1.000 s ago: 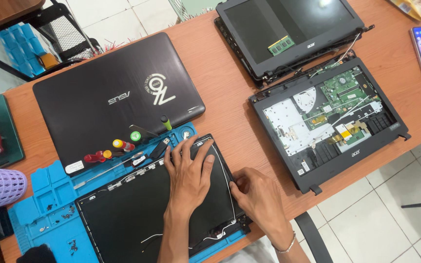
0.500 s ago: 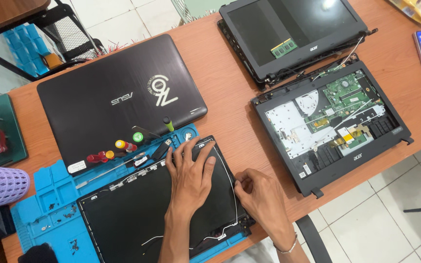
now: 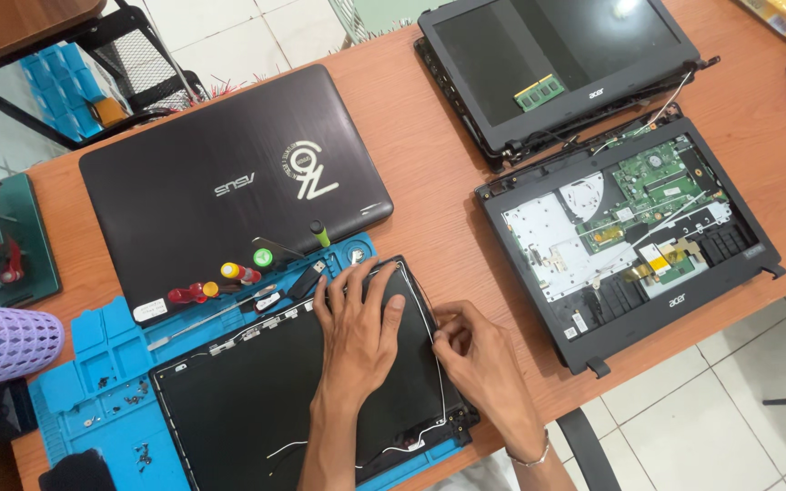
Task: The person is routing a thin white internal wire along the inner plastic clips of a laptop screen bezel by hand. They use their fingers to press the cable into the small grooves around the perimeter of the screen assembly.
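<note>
Lower middle of frame: left hand [image 3: 357, 332] flat, open on thin black plastic laptop lid panel [image 3: 256, 391], right hand [image 3: 475, 359] pinching thin white wire [image 3: 431, 341] at panel's right edge; probably light, flexy, fragile, best held by edges.

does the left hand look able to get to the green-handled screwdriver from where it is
Probably yes. The left hand lies flat on the black lid panel, and the green-handled screwdriver sits just beyond its fingertips on the blue mat, with only small tools between them.
</note>
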